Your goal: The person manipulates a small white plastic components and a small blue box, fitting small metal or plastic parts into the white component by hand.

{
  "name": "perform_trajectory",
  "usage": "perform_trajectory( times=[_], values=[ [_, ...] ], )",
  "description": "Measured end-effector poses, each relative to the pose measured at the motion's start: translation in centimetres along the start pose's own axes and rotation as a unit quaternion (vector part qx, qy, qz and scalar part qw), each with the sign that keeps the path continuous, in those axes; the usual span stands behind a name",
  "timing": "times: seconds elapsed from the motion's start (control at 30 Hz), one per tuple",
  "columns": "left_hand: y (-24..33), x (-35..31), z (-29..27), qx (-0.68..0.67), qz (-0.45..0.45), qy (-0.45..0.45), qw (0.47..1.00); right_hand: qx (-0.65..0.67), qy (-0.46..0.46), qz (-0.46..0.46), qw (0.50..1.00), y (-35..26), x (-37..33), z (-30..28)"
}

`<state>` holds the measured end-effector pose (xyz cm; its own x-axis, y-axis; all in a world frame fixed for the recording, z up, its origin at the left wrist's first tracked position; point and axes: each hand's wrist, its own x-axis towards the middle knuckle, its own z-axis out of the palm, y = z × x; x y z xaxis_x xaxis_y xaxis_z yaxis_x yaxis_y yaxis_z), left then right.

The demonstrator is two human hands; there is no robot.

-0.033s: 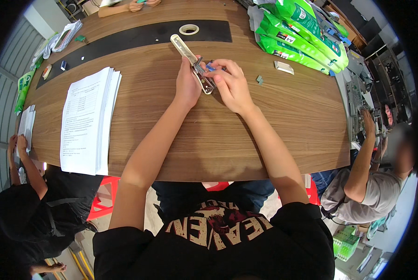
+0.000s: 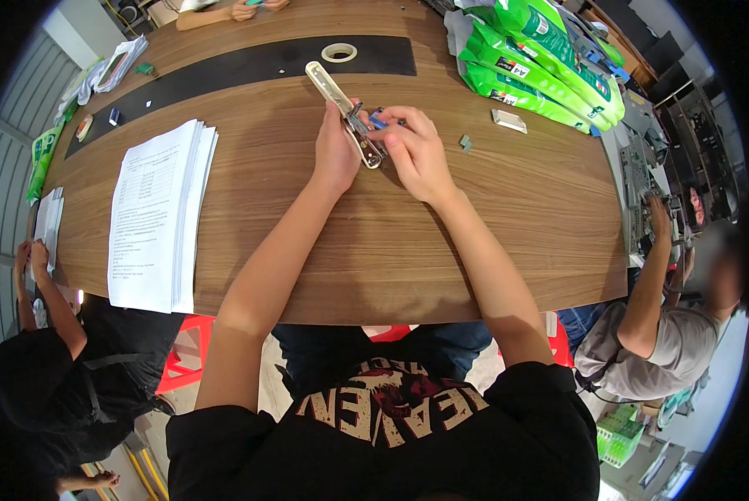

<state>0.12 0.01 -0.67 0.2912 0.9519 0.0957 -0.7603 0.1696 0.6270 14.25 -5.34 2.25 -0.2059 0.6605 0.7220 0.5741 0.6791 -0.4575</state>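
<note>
The left hand point(image 2: 336, 154) is closed around an opened stapler point(image 2: 353, 121), raised above the near-middle of the desk point(image 2: 374, 259); its fingers are partly hidden behind the item. The right hand point(image 2: 418, 159) is at the stapler's right side, fingers bent, thumb and forefinger close together by a small blue part point(image 2: 378, 118); whether they pinch it cannot be told. The stapler's long axis runs diagonally: the long cream end points away from the person and to the left, the other rounded end toward the person and slightly right. Finish is cream outside, with bare metal at the mid-section and near end. The desk is brown wood grain. A stack of printed sheets point(image 2: 153, 217) lies to the left; grey-green pieces point(image 2: 466, 144) and a whitish rectangular piece point(image 2: 509, 121) lie to the right. Beyond are a dark inlaid strip point(image 2: 224, 79), a tape roll point(image 2: 325, 55) and stacked green paper packs point(image 2: 529, 67). Co-workers sit at left point(image 2: 48, 376) and right point(image 2: 675, 342); another co-worker's hands point(image 2: 242, 10) show at the far edge.
</note>
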Motion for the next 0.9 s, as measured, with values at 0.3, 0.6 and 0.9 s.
perform_trajectory(
  times=[0.3, 0.6, 0.9],
  values=[
    [0.0, -0.1, 0.5, 0.029, -0.024, 0.006, 0.999, 0.132, 0.054, 0.075, 0.987, -0.4, 0.7, 0.0],
    [0.4, -0.1, 0.8, -0.032, -0.081, 0.017, 0.996, 0.151, -0.021, 0.072, 0.986, -0.3, 0.2, 0.0],
    [0.4, -0.2, 0.7, 0.016, -0.116, -0.086, 0.989, 0.297, 0.056, 0.193, 0.933, 0.0, 0.4, 0.7]
  ],
)
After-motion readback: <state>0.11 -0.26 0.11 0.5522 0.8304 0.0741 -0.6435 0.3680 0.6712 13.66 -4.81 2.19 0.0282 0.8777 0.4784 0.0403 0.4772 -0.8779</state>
